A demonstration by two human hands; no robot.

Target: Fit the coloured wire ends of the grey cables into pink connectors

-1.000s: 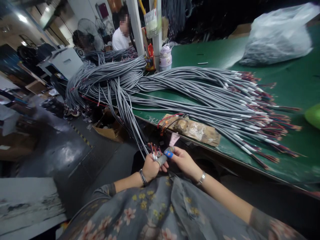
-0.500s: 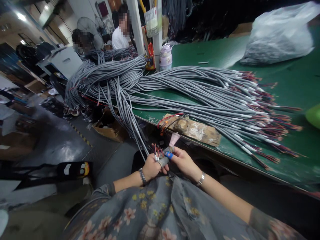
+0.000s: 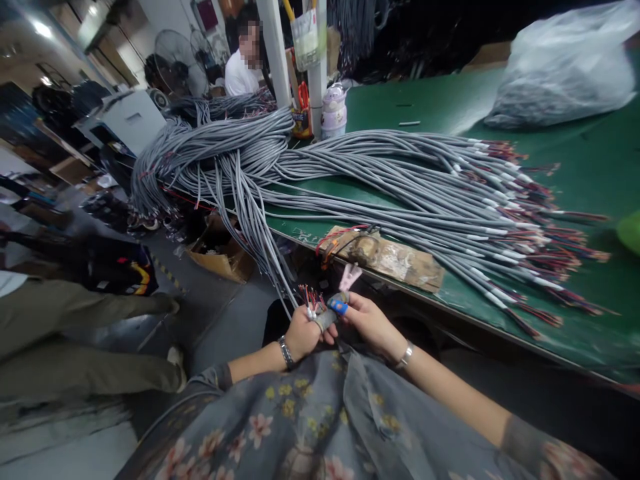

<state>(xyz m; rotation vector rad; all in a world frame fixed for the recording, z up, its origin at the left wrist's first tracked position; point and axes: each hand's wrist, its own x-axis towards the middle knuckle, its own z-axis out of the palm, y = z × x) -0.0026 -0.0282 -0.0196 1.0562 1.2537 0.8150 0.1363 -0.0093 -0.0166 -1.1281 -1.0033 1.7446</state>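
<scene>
My left hand (image 3: 303, 333) is closed around a bunch of grey cables (image 3: 283, 283), whose stripped ends, red and dark thin wires (image 3: 311, 298), stick up above the fist. My right hand (image 3: 373, 327), a blue wrap (image 3: 337, 306) on one finger, is closed on a hand tool with a grey-wrapped part (image 3: 327, 320) and a pale pink forked end (image 3: 349, 276). The grey part lies between both hands, touching the left fingers too. Its exact kind and working tip are hidden by my fingers.
Many grey cables (image 3: 380, 163) with white-sleeved ends spread over the green table (image 3: 440, 100). A wooden block (image 3: 407, 263) sits at its edge. Further back are a plastic bag (image 3: 560, 73), a lilac container (image 3: 334, 112) and a seated person (image 3: 243, 70). Someone's legs (image 3: 100, 333) pass on the left.
The tool's pink end, narrow before, now shows as a spread fork. My hands stay almost in place. On the left, a walking person's legs have come further into view.
</scene>
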